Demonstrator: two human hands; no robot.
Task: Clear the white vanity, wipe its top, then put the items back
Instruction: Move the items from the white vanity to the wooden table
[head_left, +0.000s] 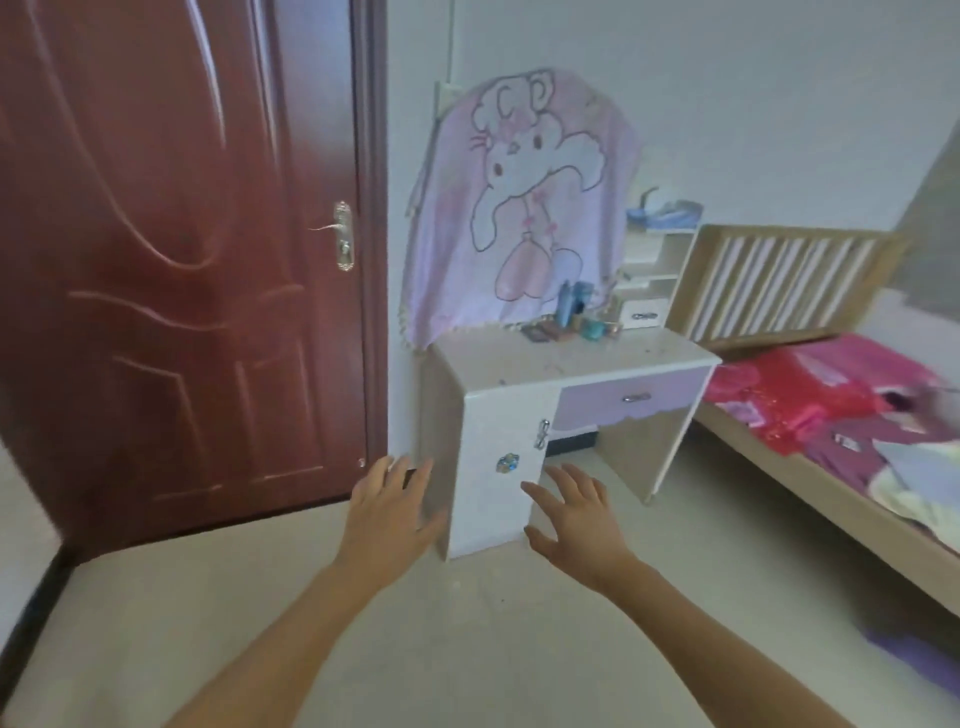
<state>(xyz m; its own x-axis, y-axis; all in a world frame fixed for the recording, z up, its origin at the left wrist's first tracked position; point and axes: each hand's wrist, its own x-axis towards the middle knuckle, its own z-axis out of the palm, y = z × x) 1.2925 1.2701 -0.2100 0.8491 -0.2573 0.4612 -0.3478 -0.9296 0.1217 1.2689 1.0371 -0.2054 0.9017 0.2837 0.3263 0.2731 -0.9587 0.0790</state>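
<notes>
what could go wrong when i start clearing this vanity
The bottles crowd at the back of the vanity top, so lifting one could topple its neighbours. The pink cloth hangs right behind them and might snag and slide off. Neither the left hand nor the right hand holds a wipe.

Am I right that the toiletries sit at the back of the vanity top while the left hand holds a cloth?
Not quite: the head view shows the left hand empty; the toiletries are at the back of the vanity top.

Pretty clearly a home bedroom: wooden bed with pink bedding, white vanity draped in a cartoon cloth, reddish door.
</notes>
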